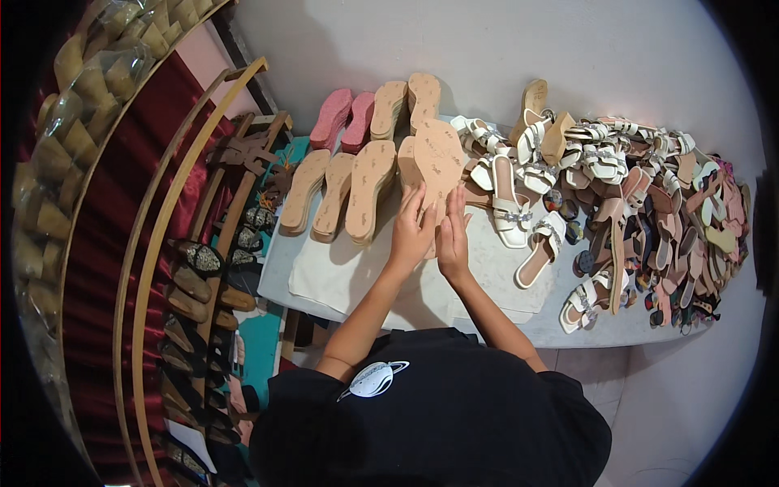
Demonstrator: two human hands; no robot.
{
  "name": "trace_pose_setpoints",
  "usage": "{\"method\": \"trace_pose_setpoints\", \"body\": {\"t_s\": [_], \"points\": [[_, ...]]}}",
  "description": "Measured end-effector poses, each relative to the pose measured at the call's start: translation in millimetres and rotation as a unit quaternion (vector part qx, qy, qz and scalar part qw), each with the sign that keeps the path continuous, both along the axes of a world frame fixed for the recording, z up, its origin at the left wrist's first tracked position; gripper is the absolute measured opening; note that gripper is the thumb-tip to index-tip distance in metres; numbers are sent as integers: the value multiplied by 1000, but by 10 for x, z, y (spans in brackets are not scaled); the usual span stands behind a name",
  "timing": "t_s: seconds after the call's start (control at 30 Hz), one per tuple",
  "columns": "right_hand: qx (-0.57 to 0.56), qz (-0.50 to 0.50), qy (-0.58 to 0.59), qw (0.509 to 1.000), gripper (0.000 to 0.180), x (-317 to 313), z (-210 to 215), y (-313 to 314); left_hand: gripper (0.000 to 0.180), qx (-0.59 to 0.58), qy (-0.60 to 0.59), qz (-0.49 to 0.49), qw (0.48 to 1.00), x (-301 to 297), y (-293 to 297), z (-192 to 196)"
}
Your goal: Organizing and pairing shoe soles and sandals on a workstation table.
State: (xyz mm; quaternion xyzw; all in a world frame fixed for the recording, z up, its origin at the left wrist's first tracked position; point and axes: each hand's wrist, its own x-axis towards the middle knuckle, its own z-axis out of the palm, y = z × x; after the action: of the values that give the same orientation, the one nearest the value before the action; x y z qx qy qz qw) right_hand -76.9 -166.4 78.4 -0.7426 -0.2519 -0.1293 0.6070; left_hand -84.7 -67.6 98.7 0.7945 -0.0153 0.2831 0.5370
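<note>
One tan foot-shaped sole [438,152] sits between our left hand [413,234] and right hand [453,239], fingers pressed against its edges; two thick pink soles [330,118] stand on the grey counter [277,272].

Matt tan sole [438,152], glossy red cloth [93,325]

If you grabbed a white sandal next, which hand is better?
Probably the right hand: it's nearer the white sandals. The left hand is farther away, on the other side of the beige sole.
</note>
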Motion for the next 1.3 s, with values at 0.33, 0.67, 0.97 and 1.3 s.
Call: {"method": "trace_pose_setpoints", "body": {"t_s": [0.33,0.67,0.97,1.3], "points": [[-78,-41,70,994,52,277,-190,389,42,0,32,-32,999,396,457,-287],[-94,-43,114,988,53,261,-269,465,44,-39,68,-70,994,444,559,-479],[-54,-44,104,992,58,314,-312,407,54,-102,114,-77,985,554,639,-601],[63,-59,182,980,61,1215,-612,385,65,-137,173,-24,975,1120,614,-389]]}}
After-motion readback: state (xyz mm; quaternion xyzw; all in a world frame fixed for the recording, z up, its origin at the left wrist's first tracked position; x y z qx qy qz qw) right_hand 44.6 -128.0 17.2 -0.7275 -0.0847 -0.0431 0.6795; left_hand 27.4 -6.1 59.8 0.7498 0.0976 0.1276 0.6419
